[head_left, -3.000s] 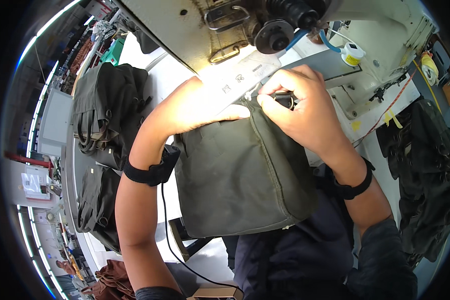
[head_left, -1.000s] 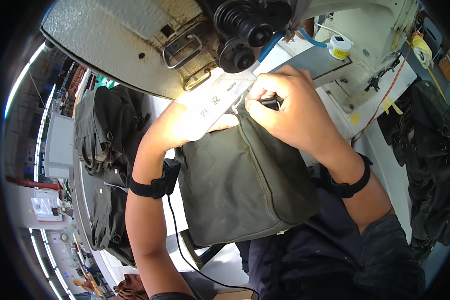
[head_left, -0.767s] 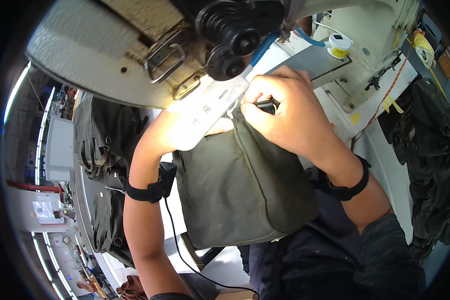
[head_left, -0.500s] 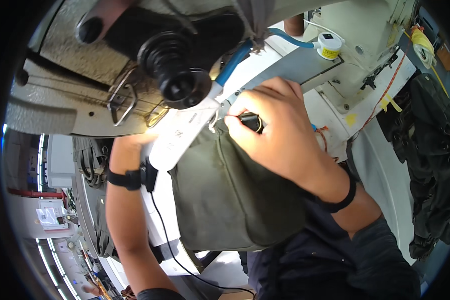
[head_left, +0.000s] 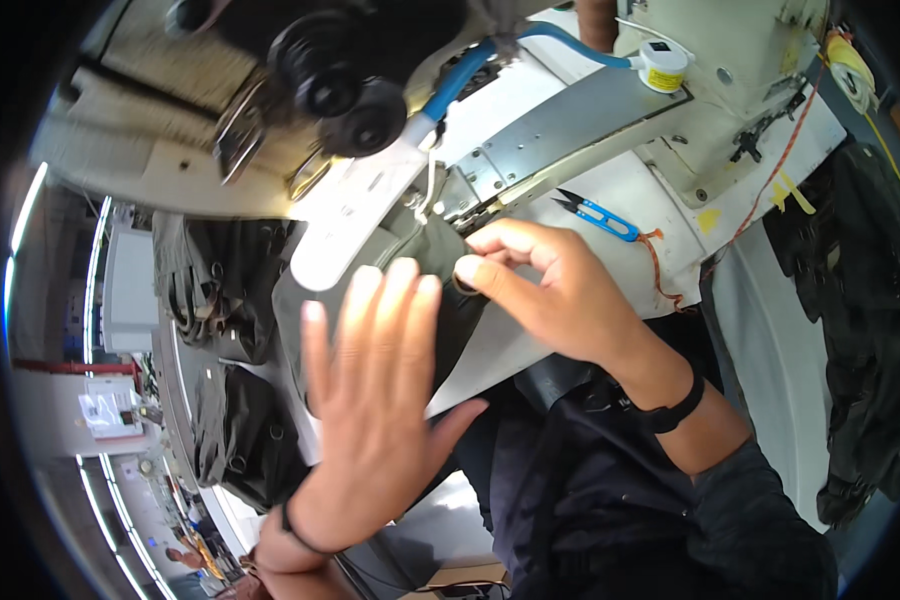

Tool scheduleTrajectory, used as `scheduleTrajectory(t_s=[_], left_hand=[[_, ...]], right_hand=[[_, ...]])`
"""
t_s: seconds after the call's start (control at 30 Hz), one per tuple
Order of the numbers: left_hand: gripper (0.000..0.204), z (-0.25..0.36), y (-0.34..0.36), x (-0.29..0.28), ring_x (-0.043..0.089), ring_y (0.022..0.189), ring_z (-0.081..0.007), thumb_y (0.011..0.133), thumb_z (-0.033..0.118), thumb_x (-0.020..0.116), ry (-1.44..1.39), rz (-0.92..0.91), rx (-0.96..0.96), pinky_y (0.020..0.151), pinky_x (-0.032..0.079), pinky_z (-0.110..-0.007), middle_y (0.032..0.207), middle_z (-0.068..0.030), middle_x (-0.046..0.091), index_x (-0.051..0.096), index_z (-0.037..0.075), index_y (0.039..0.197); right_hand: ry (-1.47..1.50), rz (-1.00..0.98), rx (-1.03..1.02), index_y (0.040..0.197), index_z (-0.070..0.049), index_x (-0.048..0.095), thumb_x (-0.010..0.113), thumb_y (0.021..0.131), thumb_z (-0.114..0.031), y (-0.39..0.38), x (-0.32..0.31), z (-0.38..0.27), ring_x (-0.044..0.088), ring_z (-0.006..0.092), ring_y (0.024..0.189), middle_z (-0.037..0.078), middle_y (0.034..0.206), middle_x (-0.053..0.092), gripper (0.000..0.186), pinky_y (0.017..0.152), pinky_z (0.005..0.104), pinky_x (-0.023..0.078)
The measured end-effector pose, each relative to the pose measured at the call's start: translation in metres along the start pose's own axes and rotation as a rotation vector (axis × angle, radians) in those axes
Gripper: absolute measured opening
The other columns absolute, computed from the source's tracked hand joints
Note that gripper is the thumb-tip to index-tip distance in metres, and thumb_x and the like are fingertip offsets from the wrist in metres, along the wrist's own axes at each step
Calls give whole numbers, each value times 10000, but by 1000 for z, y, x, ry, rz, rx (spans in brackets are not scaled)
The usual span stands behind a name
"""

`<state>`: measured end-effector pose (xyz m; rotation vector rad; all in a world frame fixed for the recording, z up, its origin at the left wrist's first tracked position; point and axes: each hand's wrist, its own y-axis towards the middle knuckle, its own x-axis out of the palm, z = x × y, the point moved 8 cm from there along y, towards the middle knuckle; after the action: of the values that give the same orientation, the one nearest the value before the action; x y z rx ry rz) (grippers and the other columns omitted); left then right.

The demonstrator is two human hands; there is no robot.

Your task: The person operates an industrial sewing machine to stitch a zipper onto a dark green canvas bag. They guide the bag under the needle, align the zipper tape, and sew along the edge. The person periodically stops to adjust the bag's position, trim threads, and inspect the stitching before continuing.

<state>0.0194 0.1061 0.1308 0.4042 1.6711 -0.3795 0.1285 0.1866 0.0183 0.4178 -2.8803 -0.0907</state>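
Observation:
My left hand (head_left: 375, 400) is open, fingers spread and palm down over an olive-green fabric bag (head_left: 300, 310), below the white lamp strip of the sewing machine (head_left: 150, 170). My right hand (head_left: 560, 300) has thumb and index closed on the bag's upper edge, by a metal ring partly hidden under the fingertips. The bag's seam runs up under the lamp toward the presser area, where a white cord hangs. Blue-handled thread snips (head_left: 610, 220) with an orange cord lie on the white table to the right of my right hand.
Piles of dark olive bags stand at the left (head_left: 220, 250) (head_left: 230, 430). More dark fabric pieces (head_left: 840, 340) hang at the right. A blue hose runs to a white round fitting (head_left: 660, 62). Red and yellow cords hang beside the machine's arm.
My left hand has come out from under the lamp strip to spread over the bag. The bag has shifted up under the machine, uncovering the snips. My right hand has moved slightly down.

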Motion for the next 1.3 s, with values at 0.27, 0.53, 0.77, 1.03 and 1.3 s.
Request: scheduleTrajectory(t_s=[0.27,0.53,0.77,1.03,1.3], left_hand=[[902,-47,7,61,477,1438,-312,666,174,867,-83,574,26,1247,167,-605,1514,-108,567,530,111,1500],[856,-40,18,49,491,1442,-321,614,38,759,-135,436,24,1256,157,-576,1458,-53,624,601,170,1444],[767,-46,17,47,551,1322,-258,663,13,772,-170,489,4,1246,162,-568,1436,1,634,653,208,1396],[716,-45,18,49,567,1297,-245,685,-6,755,-146,533,-1,1234,194,-561,1417,20,646,684,227,1358],[744,-43,18,54,518,1415,-289,667,-43,694,-195,556,-5,1250,178,-528,1425,-35,658,678,182,1376]], right_hand=[[-28,33,-17,1175,70,693,641,1026,-125,-4,13,-19,602,45,849,20,929,722,251,777,251,516],[68,-91,55,1223,62,708,558,1094,-251,0,2,-1,664,104,933,67,1048,735,371,795,252,536],[-28,42,106,842,55,689,535,1071,-480,14,1,-26,661,122,654,83,750,694,602,526,260,526],[-141,86,85,583,4,591,586,1045,-418,30,2,-20,579,120,486,47,535,583,626,492,283,473],[85,8,13,779,-11,619,574,1025,-209,14,5,-16,504,55,609,-5,707,609,318,546,252,417]])
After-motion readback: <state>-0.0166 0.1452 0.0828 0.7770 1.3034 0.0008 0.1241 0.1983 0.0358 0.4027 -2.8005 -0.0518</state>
